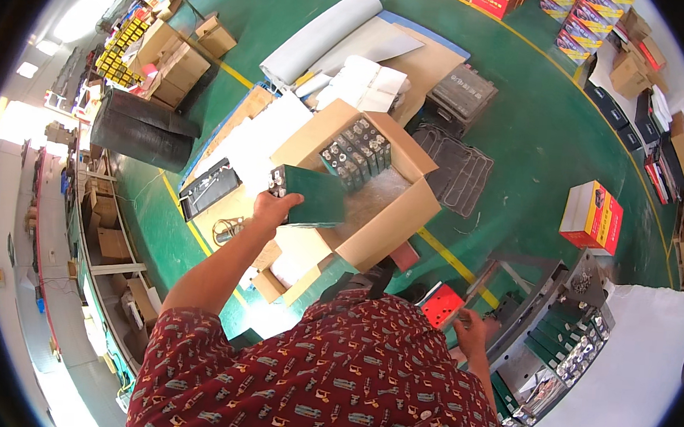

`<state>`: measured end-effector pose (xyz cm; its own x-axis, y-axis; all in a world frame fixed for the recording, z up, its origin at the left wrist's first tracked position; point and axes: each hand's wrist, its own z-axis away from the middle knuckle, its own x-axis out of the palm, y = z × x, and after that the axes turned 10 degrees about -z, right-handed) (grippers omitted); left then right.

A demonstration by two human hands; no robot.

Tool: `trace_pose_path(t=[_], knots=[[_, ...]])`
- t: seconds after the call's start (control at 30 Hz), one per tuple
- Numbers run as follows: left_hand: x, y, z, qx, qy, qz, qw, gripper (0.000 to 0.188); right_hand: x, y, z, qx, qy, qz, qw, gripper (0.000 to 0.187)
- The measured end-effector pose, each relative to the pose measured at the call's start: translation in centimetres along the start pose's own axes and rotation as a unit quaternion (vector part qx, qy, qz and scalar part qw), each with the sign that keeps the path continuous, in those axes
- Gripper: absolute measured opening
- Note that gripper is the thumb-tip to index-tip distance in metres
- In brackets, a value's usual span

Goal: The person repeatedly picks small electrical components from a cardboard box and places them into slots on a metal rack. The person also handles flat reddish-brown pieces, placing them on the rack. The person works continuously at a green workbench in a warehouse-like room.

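My left hand (pixel 276 207) is closed on one end of a dark green, box-shaped battery cell (pixel 317 197) with metal terminals. The cell is held tilted over the near left side of an open cardboard carton (pixel 393 225). Inside the carton, a block of similar cells (pixel 356 153) stands along the far left, terminals showing. At the lower right, my right hand (pixel 472 331) is low beside a red plate with dark holes (pixel 441 304). Its fingers look curled, and whatever they hold is hidden. A metal rack (pixel 545 315) is close to that hand.
Green cells with silver terminals (pixel 563 344) fill the rack on the right. Past the carton lie a grey roll (pixel 322 38), white sheets (pixel 367 84) and a grey case (pixel 461 95). A black tray (pixel 210 188) lies left; a red-yellow box (pixel 592 217) stands right.
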<state>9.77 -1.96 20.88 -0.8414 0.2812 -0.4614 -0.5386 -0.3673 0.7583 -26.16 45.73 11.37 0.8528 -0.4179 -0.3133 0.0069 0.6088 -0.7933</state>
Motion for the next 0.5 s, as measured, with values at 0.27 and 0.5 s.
trace_pose_path(t=[0.27, 0.5], knots=[[1.8, -4.2, -7.1, -0.115, 0.097, 0.019, 0.988, 0.036, 0.3, 0.3, -1.5, 0.016, -0.031, 0.051, 0.998, 0.042], [7.9, -4.6, -12.0, -0.186, 0.196, -0.116, 0.956, 0.052, 0.7, -0.9, -0.2, 0.055, -0.015, 0.041, 0.998, 0.041]])
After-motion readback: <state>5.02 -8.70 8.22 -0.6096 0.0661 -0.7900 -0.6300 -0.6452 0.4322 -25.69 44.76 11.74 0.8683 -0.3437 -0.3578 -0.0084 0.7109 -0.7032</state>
